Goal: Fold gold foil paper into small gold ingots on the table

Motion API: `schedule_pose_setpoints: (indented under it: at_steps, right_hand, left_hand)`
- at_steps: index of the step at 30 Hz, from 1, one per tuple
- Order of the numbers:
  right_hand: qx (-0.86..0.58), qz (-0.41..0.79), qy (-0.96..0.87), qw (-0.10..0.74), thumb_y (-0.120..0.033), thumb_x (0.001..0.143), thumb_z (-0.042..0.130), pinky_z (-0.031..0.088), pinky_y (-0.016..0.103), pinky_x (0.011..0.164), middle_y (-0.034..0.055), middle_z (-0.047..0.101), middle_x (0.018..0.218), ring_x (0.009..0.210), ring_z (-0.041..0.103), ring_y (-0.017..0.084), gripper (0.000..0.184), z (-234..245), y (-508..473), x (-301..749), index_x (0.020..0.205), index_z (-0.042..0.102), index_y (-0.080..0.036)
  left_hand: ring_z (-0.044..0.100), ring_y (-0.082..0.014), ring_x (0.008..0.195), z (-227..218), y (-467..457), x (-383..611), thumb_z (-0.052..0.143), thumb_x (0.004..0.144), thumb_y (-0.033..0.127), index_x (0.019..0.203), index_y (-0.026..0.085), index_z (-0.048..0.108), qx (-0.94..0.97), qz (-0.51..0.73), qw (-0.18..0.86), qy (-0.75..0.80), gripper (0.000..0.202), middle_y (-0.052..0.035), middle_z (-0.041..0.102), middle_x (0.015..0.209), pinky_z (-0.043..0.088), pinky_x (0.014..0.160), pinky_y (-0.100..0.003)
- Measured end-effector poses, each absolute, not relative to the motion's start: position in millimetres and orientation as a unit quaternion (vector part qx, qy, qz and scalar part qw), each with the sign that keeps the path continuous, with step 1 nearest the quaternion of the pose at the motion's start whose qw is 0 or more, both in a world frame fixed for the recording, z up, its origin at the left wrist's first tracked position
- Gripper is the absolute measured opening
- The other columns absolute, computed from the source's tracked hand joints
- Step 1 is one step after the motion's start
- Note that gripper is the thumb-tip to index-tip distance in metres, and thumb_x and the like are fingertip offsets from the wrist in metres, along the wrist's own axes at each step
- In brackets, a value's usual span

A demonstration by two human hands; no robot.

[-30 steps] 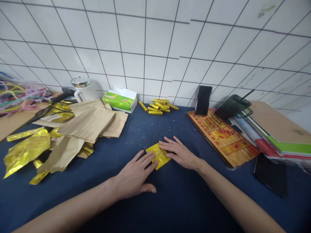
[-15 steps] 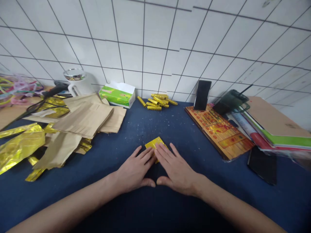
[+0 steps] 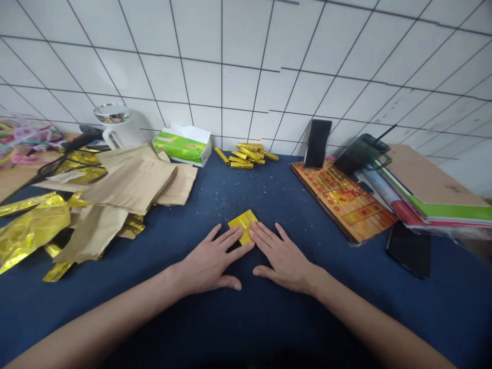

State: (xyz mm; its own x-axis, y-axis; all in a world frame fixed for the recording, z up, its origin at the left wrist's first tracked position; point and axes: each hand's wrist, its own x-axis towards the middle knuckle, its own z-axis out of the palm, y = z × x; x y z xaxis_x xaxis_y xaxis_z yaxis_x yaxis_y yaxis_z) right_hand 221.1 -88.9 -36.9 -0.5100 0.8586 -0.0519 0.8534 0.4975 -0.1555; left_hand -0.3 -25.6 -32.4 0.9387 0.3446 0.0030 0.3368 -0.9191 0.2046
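Observation:
A small piece of gold foil paper (image 3: 243,220) lies flat on the dark blue tabletop, turned so that a corner points away from me. My left hand (image 3: 210,260) rests palm down with its fingers spread, and its fingertips touch the paper's near left edge. From the other side my right hand (image 3: 283,260) lays its outstretched fingertips on the paper's right edge. Both thumbs stick out toward each other below the paper, apart. Part of the paper's near and right edges is hidden under the fingers.
Rolled gold foil tubes (image 3: 249,155) lie by the wall near a green tissue pack (image 3: 183,145). Brown paper sheets (image 3: 132,182) and gold foil (image 3: 34,230) spread at left, before a white mug (image 3: 125,130). At right, a phone (image 3: 317,143) stands on an orange box (image 3: 348,205).
My hands have drawn slightly apart, uncovering more of the gold foil paper. The whole view has shifted a little.

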Motion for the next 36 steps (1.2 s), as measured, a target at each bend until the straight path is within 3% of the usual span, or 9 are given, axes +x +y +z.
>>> schedule_pose_setpoints:
  at_steps: [4,13,24,32,36]
  right_hand:
    - [-0.496,0.094,-0.863,0.012,-0.062,0.082,0.025,0.015,0.055,0.102,0.011,0.018,0.144,0.132,0.012,0.024,0.073,-34,-89,222,0.137,0.019,-0.013]
    - [-0.491,0.106,-0.865,0.009,-0.06,0.082,0.029,0.016,0.056,0.102,0.0109,0.017,0.144,0.132,0.011,0.025,0.072,-33,-88,223,0.138,0.017,-0.016]
    - [-0.509,0.065,-0.859,0.012,-0.058,0.084,0.025,0.013,0.058,0.101,0.0117,0.02,0.143,0.132,0.011,0.027,0.07,-39,-93,217,0.137,0.019,-0.013]
    - [-0.505,0.062,-0.861,0.019,-0.057,0.085,0.024,0.012,0.058,0.101,0.0083,0.019,0.144,0.132,0.011,0.026,0.068,-46,-94,220,0.139,0.007,-0.018]
    - [-0.499,0.062,-0.864,0.025,-0.062,0.081,0.027,0.011,0.053,0.103,0.0113,0.014,0.145,0.132,0.009,0.026,0.08,-39,-90,222,0.138,0.0,-0.013]
  left_hand:
    - [0.015,-0.0293,0.131,-30,-21,-6,0.036,0.073,0.068,0.135,0.03,0.021,0.983,0.002,0.12,0.139,0.075,-0.012,0.018,0.143,0.012,0.101,-0.054]
    - [0.015,-0.0311,0.131,-33,-19,-8,0.037,0.069,0.072,0.137,0.024,0.018,0.978,0.006,0.157,0.138,0.086,-0.0148,0.016,0.143,0.009,0.102,-0.055]
    - [0.017,-0.0313,0.13,-30,-19,-7,0.038,0.068,0.072,0.138,0.028,0.012,0.975,-0.004,0.167,0.148,0.086,-0.0129,0.014,0.144,0.009,0.103,-0.054]
    - [0.014,-0.0293,0.131,-26,-20,-5,0.037,0.071,0.07,0.137,0.025,0.018,0.975,-0.011,0.16,0.152,0.083,-0.0158,0.018,0.143,0.01,0.103,-0.054]
    - [0.016,-0.0304,0.131,-26,-19,-5,0.036,0.07,0.071,0.137,0.025,0.021,0.975,-0.008,0.159,0.157,0.083,-0.0177,0.02,0.142,0.01,0.102,-0.055]
